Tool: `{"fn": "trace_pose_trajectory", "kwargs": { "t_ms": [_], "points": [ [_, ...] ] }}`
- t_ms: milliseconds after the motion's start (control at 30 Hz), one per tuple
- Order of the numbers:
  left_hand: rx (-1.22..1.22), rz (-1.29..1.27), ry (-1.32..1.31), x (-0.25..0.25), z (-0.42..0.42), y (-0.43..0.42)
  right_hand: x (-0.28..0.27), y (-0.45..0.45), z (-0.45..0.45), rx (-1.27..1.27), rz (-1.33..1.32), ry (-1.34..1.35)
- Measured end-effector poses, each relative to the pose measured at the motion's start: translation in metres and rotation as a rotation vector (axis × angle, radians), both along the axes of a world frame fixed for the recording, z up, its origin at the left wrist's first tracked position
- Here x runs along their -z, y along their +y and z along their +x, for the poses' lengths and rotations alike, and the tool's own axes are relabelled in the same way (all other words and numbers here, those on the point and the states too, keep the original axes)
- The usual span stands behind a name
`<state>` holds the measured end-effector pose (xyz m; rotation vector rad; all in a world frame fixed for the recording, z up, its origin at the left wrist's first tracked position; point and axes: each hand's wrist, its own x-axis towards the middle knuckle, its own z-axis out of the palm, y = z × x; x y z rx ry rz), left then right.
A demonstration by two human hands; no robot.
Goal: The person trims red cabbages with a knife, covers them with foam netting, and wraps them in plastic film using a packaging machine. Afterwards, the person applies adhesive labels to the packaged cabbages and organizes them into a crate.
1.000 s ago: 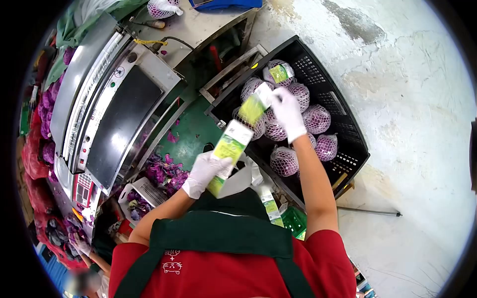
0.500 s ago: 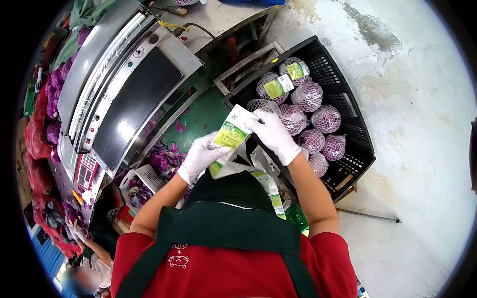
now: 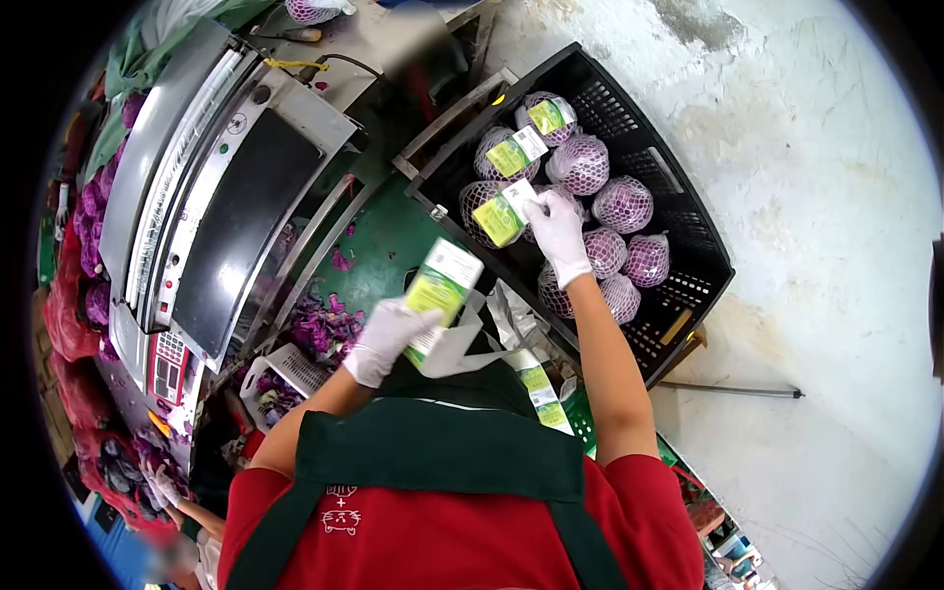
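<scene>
- Since the previous frame, I see the right hand (image 3: 559, 231) has swung from the label strip (image 3: 442, 280) to the upper middle, carrying a single label (image 3: 500, 220).
- It pinches the label's upper-right end; the long axis slants lower left to upper right, over a netted cabbage (image 3: 476, 201). I can't tell whether they touch.
- The left hand (image 3: 388, 339), left of centre and farther from that cabbage, grips the strip.
- Beyond, more netted cabbages (image 3: 623, 204) sit in the black crate (image 3: 694, 231).
</scene>
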<state>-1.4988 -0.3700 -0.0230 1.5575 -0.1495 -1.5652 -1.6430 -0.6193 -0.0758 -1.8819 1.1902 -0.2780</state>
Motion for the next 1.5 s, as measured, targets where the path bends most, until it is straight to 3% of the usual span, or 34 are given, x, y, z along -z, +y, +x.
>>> {"fn": "trace_pose_trajectory", "kwargs": {
  "t_ms": [100,167,233,267,300,367,433,467,500,567,633,700,733,767,833,967,1033,1100,1167,1200,1233,1267,1300,1333,1367,1467,1500],
  "points": [
    [-0.221,-0.088,-0.149,-0.005,0.032,0.005,0.048,-0.001,0.002,-0.045,-0.046,0.265],
    [-0.208,-0.056,-0.231,-0.011,0.054,0.003,0.040,0.007,0.008,-0.087,-0.076,0.413],
    [-0.160,-0.152,-0.296,-0.020,0.054,-0.006,0.013,0.017,0.015,-0.017,-0.593,0.310],
    [-0.097,-0.142,-0.296,-0.018,0.051,-0.009,0.003,0.019,0.018,0.005,-0.068,-0.084],
    [-0.033,-0.142,-0.339,-0.026,0.043,-0.019,-0.017,0.030,0.023,-0.026,0.235,-0.426],
    [0.101,-0.111,-0.175,-0.010,0.035,-0.024,-0.058,0.046,0.025,-0.210,0.475,-0.499],
    [0.032,-0.399,-0.041,-0.018,0.020,-0.038,-0.072,0.052,0.021,-0.179,0.275,-0.315],
    [-0.060,-0.573,-0.114,-0.016,0.014,-0.048,-0.083,0.056,0.019,-0.143,0.249,-0.275],
    [-0.224,-0.584,-0.101,-0.025,0.005,-0.063,-0.084,0.061,0.016,-0.151,0.161,-0.192],
    [-0.136,-0.256,-0.094,-0.012,0.015,-0.070,-0.090,0.070,0.011,-0.192,0.067,-0.148],
    [-0.210,-0.348,-0.188,-0.002,0.007,-0.078,-0.092,0.071,0.006,-0.129,0.114,-0.180],
    [-0.128,-0.221,-0.159,0.011,0.003,-0.073,-0.083,0.055,-0.004,-0.140,0.227,-0.250],
    [-0.181,-0.315,-0.060,-0.001,-0.014,-0.077,-0.075,0.041,-0.009,-0.148,0.059,-0.148],
    [-0.120,-0.270,-0.030,-0.007,-0.024,-0.071,-0.063,0.020,-0.016,-0.110,-0.080,-0.122],
    [0.097,-0.083,0.104,-0.012,-0.027,-0.059,-0.036,-0.035,-0.029,0.062,-0.038,-0.081],
    [0.103,0.031,0.068,-0.010,-0.024,-0.059,0.037,-0.129,-0.044,0.325,-0.234,0.152],
    [-0.003,-0.070,-0.026,-0.010,-0.020,-0.062,0.076,-0.155,-0.052,0.291,-0.217,0.292],
    [-0.007,-0.066,-0.056,-0.013,-0.015,-0.066,0.060,-0.146,-0.042,0.303,-0.408,0.618],
    [-0.005,-0.107,-0.088,-0.013,-0.009,-0.069,0.031,-0.123,-0.029,0.244,-0.580,0.424],
    [0.010,-0.125,-0.121,-0.011,-0.007,-0.070,0.026,-0.114,-0.023,0.082,-0.358,0.221],
    [0.001,-0.126,-0.094,-0.011,-0.006,-0.074,0.002,-0.084,-0.015,0.040,0.271,-0.176],
    [0.026,-0.124,-0.105,-0.008,-0.004,-0.075,-0.028,-0.053,-0.013,-0.188,0.388,-0.328],
    [0.056,-0.129,-0.116,-0.006,-0.003,-0.078,-0.049,-0.029,-0.010,-0.334,0.311,-0.166],
    [0.056,-0.133,-0.117,-0.013,-0.011,-0.086,-0.036,-0.009,-0.012,-0.323,0.458,-0.280],
    [-0.183,-0.254,-0.140,-0.025,-0.023,-0.098,-0.054,0.010,-0.011,-0.263,0.363,-0.258],
    [-0.297,-0.326,-0.145,-0.010,-0.018,-0.099,-0.067,0.050,-0.013,-0.132,0.251,-0.195],
    [-0.168,-0.253,-0.111,0.001,-0.008,-0.091,-0.071,0.059,-0.014,-0.080,0.265,-0.200]
  ]
}}
